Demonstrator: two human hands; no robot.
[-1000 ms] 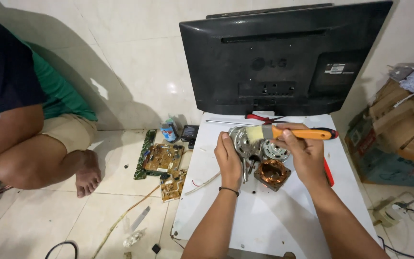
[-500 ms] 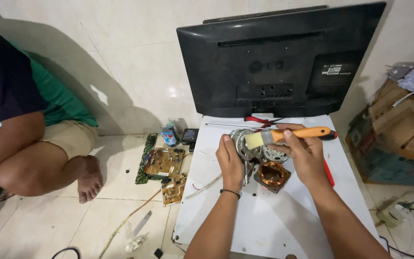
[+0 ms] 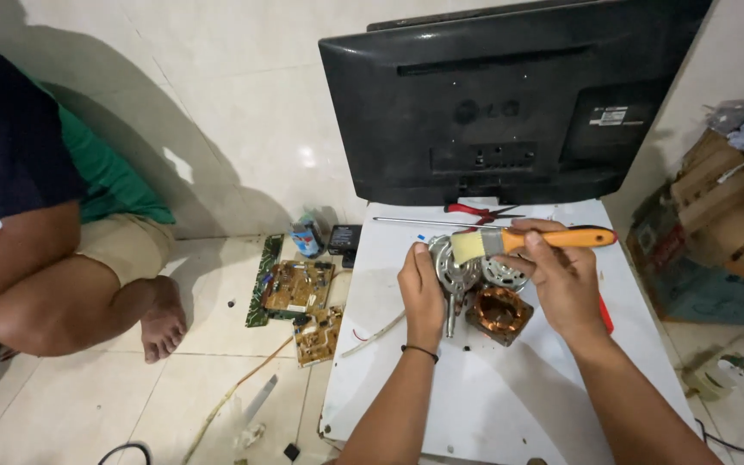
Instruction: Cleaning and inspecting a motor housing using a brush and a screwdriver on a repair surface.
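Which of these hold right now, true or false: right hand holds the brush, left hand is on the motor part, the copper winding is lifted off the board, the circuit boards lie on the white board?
1. The right hand holds an orange-handled brush. True.
2. The left hand grips the metal motor part. True.
3. The copper winding is lifted off the white board. False: it rests on it.
4. The circuit boards lie on the white board. False: they lie on the tiled floor beside it.

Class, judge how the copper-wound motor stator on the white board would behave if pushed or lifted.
The copper-wound motor stator is probably heavy for its size, being dense wire on a metal core. It sits flat on the white board, so it should slide, not roll. Its exposed windings look easily scratched.
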